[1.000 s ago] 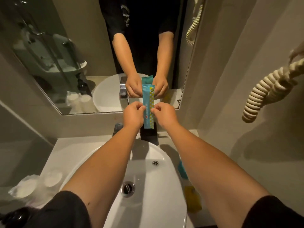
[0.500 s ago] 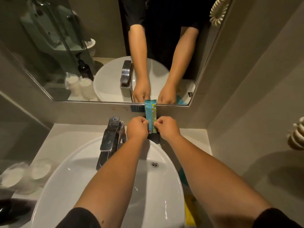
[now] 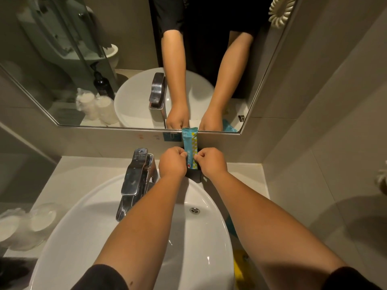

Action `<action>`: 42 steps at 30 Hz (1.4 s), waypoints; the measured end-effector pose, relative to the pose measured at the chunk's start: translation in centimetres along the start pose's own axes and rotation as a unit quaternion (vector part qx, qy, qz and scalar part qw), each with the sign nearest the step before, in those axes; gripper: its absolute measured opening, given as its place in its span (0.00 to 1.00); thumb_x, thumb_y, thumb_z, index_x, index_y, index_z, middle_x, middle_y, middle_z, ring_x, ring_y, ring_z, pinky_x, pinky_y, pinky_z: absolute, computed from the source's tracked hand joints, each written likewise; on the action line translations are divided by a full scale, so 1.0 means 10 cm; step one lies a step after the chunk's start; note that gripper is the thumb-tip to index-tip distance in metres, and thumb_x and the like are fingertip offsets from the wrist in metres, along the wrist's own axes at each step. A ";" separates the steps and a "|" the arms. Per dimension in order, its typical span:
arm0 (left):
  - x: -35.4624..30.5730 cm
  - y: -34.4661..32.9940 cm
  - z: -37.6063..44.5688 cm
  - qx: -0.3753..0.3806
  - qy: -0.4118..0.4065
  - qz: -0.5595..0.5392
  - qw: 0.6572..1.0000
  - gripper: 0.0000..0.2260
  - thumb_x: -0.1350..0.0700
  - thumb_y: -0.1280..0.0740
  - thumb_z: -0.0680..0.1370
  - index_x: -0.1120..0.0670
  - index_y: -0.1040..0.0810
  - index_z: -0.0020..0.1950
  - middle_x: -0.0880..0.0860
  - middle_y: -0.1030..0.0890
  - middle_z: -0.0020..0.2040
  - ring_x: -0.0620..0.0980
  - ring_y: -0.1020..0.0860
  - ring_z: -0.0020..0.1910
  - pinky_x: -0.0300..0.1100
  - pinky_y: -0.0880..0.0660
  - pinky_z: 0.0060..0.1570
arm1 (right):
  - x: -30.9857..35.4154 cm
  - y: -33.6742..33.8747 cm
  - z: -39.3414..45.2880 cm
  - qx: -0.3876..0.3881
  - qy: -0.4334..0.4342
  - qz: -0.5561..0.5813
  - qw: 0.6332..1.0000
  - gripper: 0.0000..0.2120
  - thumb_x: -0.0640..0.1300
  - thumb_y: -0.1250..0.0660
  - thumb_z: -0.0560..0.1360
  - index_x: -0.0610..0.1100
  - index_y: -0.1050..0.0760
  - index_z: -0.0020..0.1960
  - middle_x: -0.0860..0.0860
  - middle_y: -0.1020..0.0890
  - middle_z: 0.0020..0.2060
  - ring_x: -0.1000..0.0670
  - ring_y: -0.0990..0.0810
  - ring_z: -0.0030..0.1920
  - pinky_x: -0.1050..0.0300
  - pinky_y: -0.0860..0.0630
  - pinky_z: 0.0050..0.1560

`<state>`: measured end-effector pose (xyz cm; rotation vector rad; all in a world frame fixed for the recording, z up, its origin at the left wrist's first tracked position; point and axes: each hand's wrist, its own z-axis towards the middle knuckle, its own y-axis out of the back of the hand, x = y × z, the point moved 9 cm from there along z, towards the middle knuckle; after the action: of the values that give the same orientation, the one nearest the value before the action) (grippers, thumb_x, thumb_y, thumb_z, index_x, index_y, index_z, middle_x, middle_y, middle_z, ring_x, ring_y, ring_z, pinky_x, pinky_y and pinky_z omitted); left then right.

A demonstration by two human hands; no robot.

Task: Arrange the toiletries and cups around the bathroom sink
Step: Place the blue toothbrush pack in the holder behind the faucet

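Observation:
A slim blue and yellow toiletry packet (image 3: 190, 141) stands upright against the wall under the mirror, behind the white sink (image 3: 83, 222). My left hand (image 3: 172, 163) pinches its left edge and my right hand (image 3: 212, 163) pinches its right edge, low down. Its bottom end sits in or on a small black holder (image 3: 195, 177), mostly hidden by my hands. Two plastic-wrapped cups (image 3: 27, 225) stand on the counter at the left.
A chrome faucet (image 3: 137, 178) rises just left of my left hand. Blue (image 3: 231, 226) and yellow (image 3: 238, 266) packets lie on the counter right of the sink. A dark bottle (image 3: 12, 266) sits at the lower left. A coiled cord (image 3: 381, 181) hangs on the right wall.
Both hands have lowered the packet from in front of the mirror down to the black holder at the wall. The view has tilted down, bringing the faucet into sight.

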<state>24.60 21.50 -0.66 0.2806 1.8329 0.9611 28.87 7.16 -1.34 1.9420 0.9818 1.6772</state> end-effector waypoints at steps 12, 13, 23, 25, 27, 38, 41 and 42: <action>-0.02 0.11 -0.20 -0.001 -0.001 -0.011 1.000 0.12 0.54 0.38 0.80 0.55 0.21 0.60 0.57 0.17 0.53 0.56 0.21 0.50 0.45 0.27 0.45 | -0.02 0.34 -0.15 -0.036 0.020 -0.020 0.999 0.18 0.43 0.31 0.73 0.45 0.34 0.27 0.47 0.32 0.27 0.44 0.30 0.32 0.43 0.21 0.39; -0.03 0.14 -0.24 0.001 -0.001 -0.004 1.000 0.13 0.53 0.38 0.80 0.55 0.22 0.61 0.57 0.18 0.54 0.57 0.21 0.51 0.46 0.27 0.45 | 0.01 0.40 -0.18 -0.041 0.032 -0.031 0.998 0.16 0.44 0.32 0.73 0.45 0.32 0.29 0.46 0.30 0.29 0.44 0.30 0.33 0.43 0.22 0.41; -0.38 0.21 -0.98 -0.007 -0.252 0.243 0.937 0.15 0.48 0.39 0.79 0.58 0.25 0.57 0.58 0.23 0.52 0.57 0.26 0.51 0.49 0.28 0.47 | -0.04 0.79 -1.07 -0.075 0.126 -0.346 0.927 0.18 0.53 0.41 0.78 0.43 0.25 0.60 0.45 0.22 0.57 0.43 0.27 0.58 0.50 0.30 0.57; -0.40 0.07 -1.18 0.010 -0.310 0.267 0.913 0.16 0.48 0.38 0.78 0.58 0.26 0.59 0.57 0.23 0.54 0.57 0.26 0.53 0.49 0.28 0.49 | -0.19 0.77 -1.27 -0.059 0.128 -0.378 0.915 0.20 0.54 0.42 0.78 0.44 0.26 0.63 0.45 0.24 0.61 0.43 0.29 0.62 0.48 0.33 0.62; -0.43 -0.09 -1.35 0.034 -0.358 0.278 0.891 0.15 0.48 0.38 0.78 0.58 0.27 0.59 0.57 0.23 0.56 0.57 0.26 0.55 0.49 0.29 0.53 | -0.35 0.75 -1.43 -0.036 0.122 -0.402 0.907 0.21 0.54 0.42 0.79 0.43 0.29 0.66 0.44 0.27 0.66 0.42 0.32 0.67 0.49 0.37 0.67; -0.79 -0.83 -2.08 0.100 -0.438 0.300 0.841 0.16 0.48 0.39 0.79 0.56 0.29 0.62 0.56 0.24 0.60 0.55 0.28 0.58 0.46 0.32 0.59 | -1.30 0.84 -2.19 -0.034 0.005 -0.353 0.935 0.20 0.52 0.42 0.79 0.42 0.31 0.65 0.44 0.26 0.63 0.43 0.31 0.65 0.52 0.35 0.66; -0.78 -1.02 -2.28 0.124 -0.428 0.293 0.846 0.16 0.48 0.40 0.79 0.56 0.29 0.62 0.56 0.24 0.59 0.55 0.27 0.57 0.46 0.31 0.58 | -1.55 0.75 -2.37 -0.019 -0.033 -0.323 0.946 0.18 0.51 0.43 0.80 0.43 0.32 0.64 0.44 0.26 0.62 0.44 0.31 0.64 0.52 0.33 0.63; -0.77 -1.08 -2.33 0.131 -0.423 0.291 0.848 0.16 0.47 0.40 0.79 0.56 0.29 0.62 0.56 0.24 0.59 0.55 0.27 0.56 0.46 0.31 0.58 | -1.61 0.71 -2.42 -0.012 -0.043 -0.310 0.950 0.18 0.51 0.43 0.80 0.43 0.32 0.65 0.45 0.27 0.63 0.44 0.30 0.64 0.52 0.32 0.63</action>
<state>10.67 -1.38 0.90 1.2746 1.0332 0.7723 6.60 -12.85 -2.59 1.4528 1.3507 1.2228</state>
